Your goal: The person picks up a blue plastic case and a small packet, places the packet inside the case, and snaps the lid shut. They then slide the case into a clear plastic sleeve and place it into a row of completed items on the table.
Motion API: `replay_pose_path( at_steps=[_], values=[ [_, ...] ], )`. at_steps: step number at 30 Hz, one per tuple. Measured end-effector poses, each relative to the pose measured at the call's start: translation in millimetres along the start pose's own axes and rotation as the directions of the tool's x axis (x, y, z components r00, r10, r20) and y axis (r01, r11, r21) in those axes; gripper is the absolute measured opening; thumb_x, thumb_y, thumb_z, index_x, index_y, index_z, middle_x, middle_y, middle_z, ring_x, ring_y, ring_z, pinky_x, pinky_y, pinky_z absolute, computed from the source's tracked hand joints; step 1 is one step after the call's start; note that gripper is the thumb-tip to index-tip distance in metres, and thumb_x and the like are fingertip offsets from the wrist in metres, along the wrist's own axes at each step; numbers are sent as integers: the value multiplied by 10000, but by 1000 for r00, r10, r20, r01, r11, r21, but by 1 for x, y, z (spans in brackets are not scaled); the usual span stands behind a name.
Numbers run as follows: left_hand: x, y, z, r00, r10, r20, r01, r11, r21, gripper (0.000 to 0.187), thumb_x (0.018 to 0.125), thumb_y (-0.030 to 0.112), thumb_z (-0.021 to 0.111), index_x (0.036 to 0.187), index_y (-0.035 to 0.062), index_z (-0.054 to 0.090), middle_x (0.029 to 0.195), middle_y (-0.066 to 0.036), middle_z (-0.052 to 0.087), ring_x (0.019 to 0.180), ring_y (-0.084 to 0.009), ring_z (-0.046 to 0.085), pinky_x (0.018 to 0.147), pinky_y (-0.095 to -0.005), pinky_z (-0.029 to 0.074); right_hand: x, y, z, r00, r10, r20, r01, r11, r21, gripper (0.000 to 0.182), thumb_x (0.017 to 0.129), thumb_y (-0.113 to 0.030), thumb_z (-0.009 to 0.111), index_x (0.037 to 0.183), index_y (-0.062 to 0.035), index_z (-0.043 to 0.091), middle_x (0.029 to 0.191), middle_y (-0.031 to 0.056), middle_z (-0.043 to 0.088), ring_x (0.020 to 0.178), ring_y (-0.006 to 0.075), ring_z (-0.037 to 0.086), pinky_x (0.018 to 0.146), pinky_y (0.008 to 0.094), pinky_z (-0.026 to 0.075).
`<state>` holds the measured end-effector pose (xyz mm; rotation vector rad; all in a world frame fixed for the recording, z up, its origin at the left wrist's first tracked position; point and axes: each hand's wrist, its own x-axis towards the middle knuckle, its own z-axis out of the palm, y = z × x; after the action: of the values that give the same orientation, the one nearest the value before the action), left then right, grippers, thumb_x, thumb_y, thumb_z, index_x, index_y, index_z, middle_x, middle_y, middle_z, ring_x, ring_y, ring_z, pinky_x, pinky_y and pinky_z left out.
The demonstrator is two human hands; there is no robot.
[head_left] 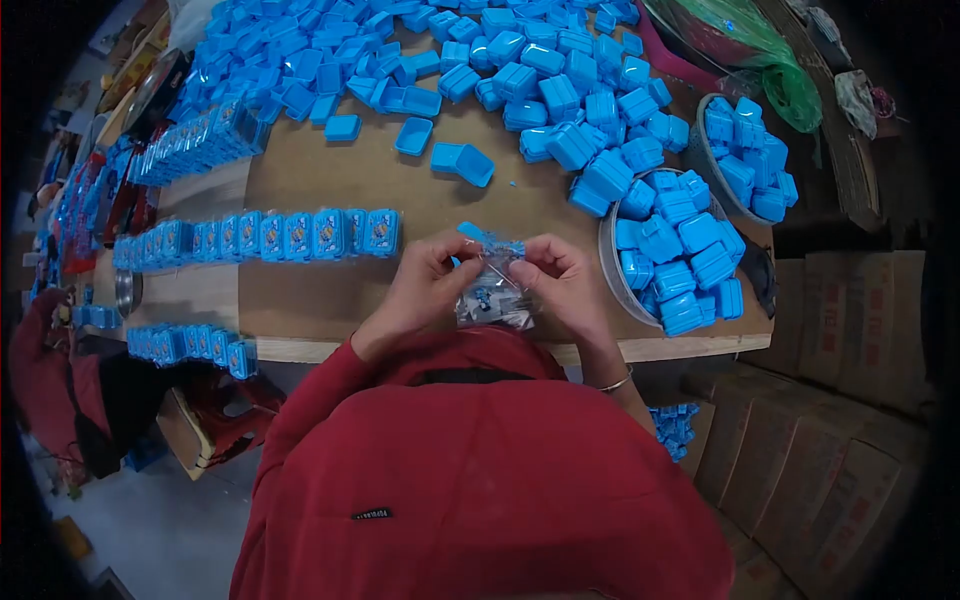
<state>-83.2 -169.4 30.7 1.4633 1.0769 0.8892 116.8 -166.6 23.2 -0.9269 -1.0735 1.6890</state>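
Close to the table's front edge, a clear plastic bag (494,303) with small printed contents hangs between my two hands. My left hand (428,285) pinches its upper left side, thumb and fingers together. On the other side my right hand (565,288) grips the upper right of the bag in the same way. A small blue piece (474,231) shows at the top of the bag; the fingers partly cover this area. Just left of my left hand ends a row of blue boxes with printed fronts (327,233), standing side by side.
Loose blue box halves (330,50) and closed blue boxes (580,95) heap across the back of the table (330,300). Two tubs of blue boxes (613,270) (697,150) stand at right. Cardboard cartons (850,310) are stacked beyond. Another person (60,380) is at far left.
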Motion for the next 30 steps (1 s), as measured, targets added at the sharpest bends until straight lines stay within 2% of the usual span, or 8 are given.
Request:
replay_pose_path(
  at_steps=[4,7,10,13,15,19,23,30],
  values=[
    [-4,-2,3,944,298,-140,-237,910,339,260,821,105,605,1047,-19,569,969,-165,597,908,-276,578,756,-339,456,2,10,-6,999,23,-37,-24,1000,-20,116,837,-60,637,923,17,621,836,48,655,773,75,584,660,237,482],
    [2,-35,1,939,307,-154,-82,636,767,337,802,152,614,1083,-10,520,1004,-202,568,947,-377,535,804,-408,434,10,9,-6,974,-175,-142,93,884,-458,110,833,-61,632,899,27,628,838,42,659,770,92,589,661,245,482],
    [3,-43,4,988,114,-102,9,621,783,356,793,173,648,1054,-11,490,976,-180,561,882,-321,556,771,-335,453,14,29,-20,986,-159,-53,97,796,-597,116,839,-88,630,893,13,614,835,23,645,777,68,570,661,230,469],
    [5,-38,0,988,-120,-99,155,821,550,316,796,151,655,1009,1,475,962,-124,556,856,-247,561,781,-305,450,9,28,-18,998,-55,-26,39,909,-415,125,845,-100,630,916,0,605,843,14,639,793,58,563,682,223,464],
    [4,-44,0,986,-91,-142,116,977,180,297,801,130,654,1005,14,472,939,-100,548,870,-203,555,774,-297,452,8,25,-18,999,-36,-18,29,958,-286,135,847,-95,623,940,0,601,863,15,637,799,65,564,692,229,468],
    [2,-29,-3,974,-144,-176,94,959,-268,302,800,92,675,1015,34,471,937,-31,524,885,-83,514,754,-237,445,7,21,-18,995,-96,13,95,955,-280,155,851,-87,611,976,2,593,878,13,626,792,64,557,698,227,468],
    [-1,-12,-9,981,-140,-137,90,944,-317,269,823,72,648,1032,50,478,956,-23,537,885,-95,532,776,-244,447,13,19,-14,977,-202,64,212,948,-238,160,859,-102,614,987,-7,594,874,5,620,755,39,531,683,198,445],
    [-13,-6,-18,982,-135,-132,93,954,-285,301,792,55,682,1023,47,490,968,-25,539,900,-98,536,782,-252,456,19,17,-9,999,-2,48,7,993,-114,153,875,-132,610,987,-29,605,791,-26,593,690,19,487,583,185,391]
  ],
)
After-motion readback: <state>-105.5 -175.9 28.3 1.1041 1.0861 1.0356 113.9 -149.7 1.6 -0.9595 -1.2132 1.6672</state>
